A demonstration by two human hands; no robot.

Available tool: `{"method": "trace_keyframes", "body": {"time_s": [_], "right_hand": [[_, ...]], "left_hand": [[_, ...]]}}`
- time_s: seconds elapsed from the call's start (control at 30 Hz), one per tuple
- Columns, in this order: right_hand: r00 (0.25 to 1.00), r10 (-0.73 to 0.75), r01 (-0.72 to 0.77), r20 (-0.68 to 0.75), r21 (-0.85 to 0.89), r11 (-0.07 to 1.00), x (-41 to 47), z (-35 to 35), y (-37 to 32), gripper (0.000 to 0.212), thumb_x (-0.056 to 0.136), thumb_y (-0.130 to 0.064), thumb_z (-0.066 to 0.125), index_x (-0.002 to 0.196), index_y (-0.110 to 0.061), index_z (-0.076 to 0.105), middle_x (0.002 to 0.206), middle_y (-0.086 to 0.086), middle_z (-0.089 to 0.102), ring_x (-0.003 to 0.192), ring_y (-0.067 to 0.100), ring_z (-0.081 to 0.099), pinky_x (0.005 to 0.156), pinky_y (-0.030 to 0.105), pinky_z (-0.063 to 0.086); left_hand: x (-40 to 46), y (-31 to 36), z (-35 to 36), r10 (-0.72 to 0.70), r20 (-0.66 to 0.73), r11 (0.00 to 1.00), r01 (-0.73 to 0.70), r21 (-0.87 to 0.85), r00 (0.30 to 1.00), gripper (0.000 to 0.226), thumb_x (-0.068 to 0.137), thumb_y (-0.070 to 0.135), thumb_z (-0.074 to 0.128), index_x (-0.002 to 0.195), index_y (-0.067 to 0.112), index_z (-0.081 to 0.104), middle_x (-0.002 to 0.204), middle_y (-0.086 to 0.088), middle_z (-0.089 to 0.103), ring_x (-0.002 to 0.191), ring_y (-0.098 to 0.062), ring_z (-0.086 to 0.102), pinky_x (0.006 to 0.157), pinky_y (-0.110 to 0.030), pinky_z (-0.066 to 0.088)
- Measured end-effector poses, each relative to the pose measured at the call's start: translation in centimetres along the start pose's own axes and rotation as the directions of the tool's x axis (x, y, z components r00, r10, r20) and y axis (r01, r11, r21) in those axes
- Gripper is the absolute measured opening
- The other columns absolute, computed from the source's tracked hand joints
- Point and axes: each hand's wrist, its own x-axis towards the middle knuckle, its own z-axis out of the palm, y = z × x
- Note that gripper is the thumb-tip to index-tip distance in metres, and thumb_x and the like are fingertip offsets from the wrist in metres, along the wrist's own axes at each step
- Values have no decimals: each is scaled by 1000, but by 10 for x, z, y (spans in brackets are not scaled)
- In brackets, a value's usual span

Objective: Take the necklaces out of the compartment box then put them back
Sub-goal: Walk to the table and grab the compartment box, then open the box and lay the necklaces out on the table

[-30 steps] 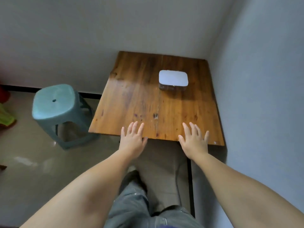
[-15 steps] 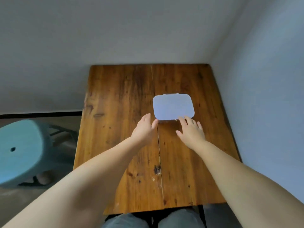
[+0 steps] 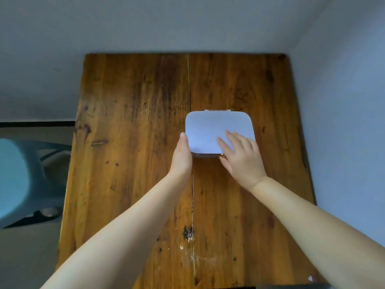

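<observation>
A white compartment box with rounded corners lies closed on the wooden table, right of its middle. My left hand presses edge-on against the box's near-left side, thumb tip at the lid's left edge. My right hand lies flat on the near-right part of the lid, fingers spread, its thumb by a small gold clasp at the box's front edge. The lid hides the inside, so no necklaces are visible.
The table stands in a corner, with a grey wall close along its right side and another behind it. A teal plastic stool stands on the floor to the left.
The view has come closer over the table. Both hands have reached forward from the table's near edge to the box and now touch it.
</observation>
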Motion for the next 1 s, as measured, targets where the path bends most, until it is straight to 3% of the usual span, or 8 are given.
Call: {"method": "trace_keyframes", "body": {"time_s": [0.17,0.3,0.5,0.63,0.73,0.8,0.9,1.0], "right_hand": [[995,-38,67,-96,325,943,54,-59,43,35,88,-36,54,106,-10,69,104,8,73,93,29,68,76,31,47],[980,182,-117,-82,506,855,112,-65,82,26,90,-25,59,110,-9,65,110,12,67,98,27,61,77,30,46],[867,450,-455,214,706,543,149,-18,102,57,91,-16,57,142,-13,33,141,9,48,128,25,46,105,33,38],[837,431,-541,336,624,564,145,0,100,61,92,-9,53,146,-11,25,146,12,40,134,29,39,107,33,32],[907,410,-392,95,548,739,126,-14,77,48,92,-9,53,139,-9,40,139,16,44,129,30,42,103,28,35],[986,165,-133,-14,526,840,114,-21,49,28,93,-10,51,119,-8,60,120,13,59,113,27,54,91,25,39],[931,-227,104,285,388,916,107,-9,10,27,94,-16,46,111,-18,66,114,5,66,110,26,55,90,38,40],[871,-262,192,415,202,960,114,6,-3,33,94,-14,42,118,-23,63,121,2,65,114,27,49,90,40,35]], "left_hand": [[-1,-3,-3,94,-3,977,-91,192,996,37,102,32,29,137,25,42,126,12,51,121,-6,44,98,-23,34],[4,-20,0,167,-61,936,-139,323,984,43,101,17,36,144,24,32,146,4,43,135,-13,39,106,-27,33],[15,-32,2,225,-77,918,-185,350,971,44,101,18,35,143,29,35,145,7,45,134,-11,40,111,-33,36],[17,-39,2,246,-89,917,-202,345,965,43,101,17,35,142,29,36,146,8,44,134,-10,39,113,-35,34],[17,-41,2,236,-94,921,-192,339,967,43,101,18,35,142,30,36,146,9,43,135,-10,39,113,-34,34],[17,-40,1,249,-89,918,-206,339,964,43,101,18,36,141,30,37,145,10,45,133,-9,40,111,-30,33],[17,-39,1,256,-80,911,-213,353,963,43,101,16,36,141,29,37,144,8,45,133,-8,40,108,-25,32],[18,-42,-1,245,-66,908,-205,365,967,43,101,20,35,142,29,36,146,8,44,135,-10,38,112,-34,34]]}}
